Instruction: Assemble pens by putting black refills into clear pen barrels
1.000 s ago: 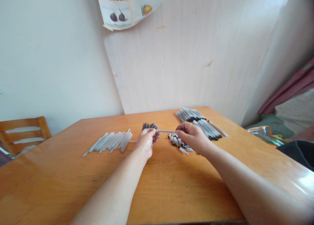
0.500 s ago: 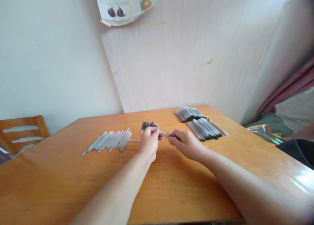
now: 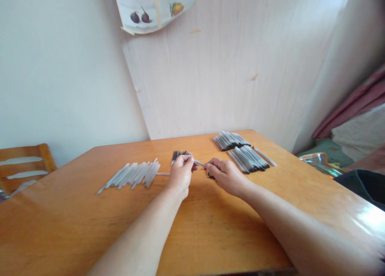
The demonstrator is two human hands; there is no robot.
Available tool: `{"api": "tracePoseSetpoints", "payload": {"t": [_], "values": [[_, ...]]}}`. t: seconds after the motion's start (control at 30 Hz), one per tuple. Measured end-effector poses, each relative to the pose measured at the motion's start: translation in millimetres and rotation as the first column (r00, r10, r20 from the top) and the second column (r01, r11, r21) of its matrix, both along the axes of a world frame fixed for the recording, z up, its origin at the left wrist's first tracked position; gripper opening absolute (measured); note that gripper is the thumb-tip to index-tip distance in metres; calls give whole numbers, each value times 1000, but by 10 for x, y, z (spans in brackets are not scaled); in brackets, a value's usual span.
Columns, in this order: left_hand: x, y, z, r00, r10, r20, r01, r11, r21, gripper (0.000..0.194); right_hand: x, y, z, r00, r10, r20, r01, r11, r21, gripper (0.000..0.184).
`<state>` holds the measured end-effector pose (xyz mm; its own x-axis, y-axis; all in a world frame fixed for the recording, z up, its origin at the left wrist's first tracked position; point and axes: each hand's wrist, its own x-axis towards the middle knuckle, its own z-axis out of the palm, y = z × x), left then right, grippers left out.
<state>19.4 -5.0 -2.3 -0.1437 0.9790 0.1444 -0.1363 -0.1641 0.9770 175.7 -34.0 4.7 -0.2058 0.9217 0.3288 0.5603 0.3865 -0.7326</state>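
My left hand (image 3: 180,173) pinches a slim pen (image 3: 199,163) that points right, over the middle of the table. At the pen's right end are the closed fingers of my right hand (image 3: 227,175), its thumb and forefinger against the tip. Below those fingers lie small black pieces (image 3: 210,175), partly hidden by the hand. Behind my left hand is a bunch of dark, thin pen refills (image 3: 177,155). Clear, empty-looking pen barrels (image 3: 132,175) are spread in a row to the left. One single barrel (image 3: 163,173) lies beside my left wrist.
Two groups of black-ended pens, a rear one (image 3: 231,141) and a front one (image 3: 248,159), lie at the right. A lone pen (image 3: 264,155) is beside them. The wooden table (image 3: 192,236) meets a wall behind. A chair (image 3: 27,163) stands left, a dark bin (image 3: 361,185) right.
My right hand has turned slightly at the pen's end, and the black pieces below it show more. The whole view has shifted a little.
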Motion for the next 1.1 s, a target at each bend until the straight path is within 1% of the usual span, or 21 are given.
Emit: {"api": "tracePoseSetpoints", "payload": {"t": [0.07,0.13,0.17,0.23,0.3,0.37,0.43,0.47,0.53,0.6,0.73,0.87,0.97,1.1], "values": [[-24,3,18,999,-35,9,35,999,-8,18,61,29,33,1000,25,5,-25,1000,-1,30],[-39,8,26,1000,-15,-5,15,1000,-13,22,171,84,54,998,-11,56,9,999,37,28],[-46,13,26,1000,7,-23,-8,1000,-16,24,243,121,61,993,-63,98,57,996,66,28],[-64,27,22,997,44,-70,-45,999,-20,24,409,203,73,957,-219,192,202,974,103,27],[-86,47,15,992,53,-112,-56,998,-19,21,580,279,90,873,-386,299,378,922,87,28],[-109,68,6,989,54,-140,-57,998,-16,18,728,334,108,754,-526,394,547,835,68,31],[-127,86,-4,985,49,-163,-52,999,-13,17,833,367,119,650,-600,465,655,754,56,33],[-133,93,-11,984,44,-172,-46,999,-11,17,866,377,118,615,-614,495,682,729,56,34],[-143,107,-24,982,34,-186,-35,999,-1,17,899,393,103,570,-617,543,702,709,68,33],[-154,124,-37,981,36,-191,-34,999,12,17,896,409,73,547,-601,583,694,715,86,32],[-192,173,-53,980,73,-186,-70,997,25,18,852,445,0,529,-568,630,660,742,115,30],[-259,228,-54,982,112,-149,-111,994,18,19,837,485,-65,495,-574,652,667,732,139,30],[-339,260,-23,982,132,-132,-133,991,4,22,855,513,-97,487,-570,662,671,729,135,30],[-501,298,79,973,197,-123,-196,980,16,20,864,519,-79,495,-562,663,671,732,119,29]]}}
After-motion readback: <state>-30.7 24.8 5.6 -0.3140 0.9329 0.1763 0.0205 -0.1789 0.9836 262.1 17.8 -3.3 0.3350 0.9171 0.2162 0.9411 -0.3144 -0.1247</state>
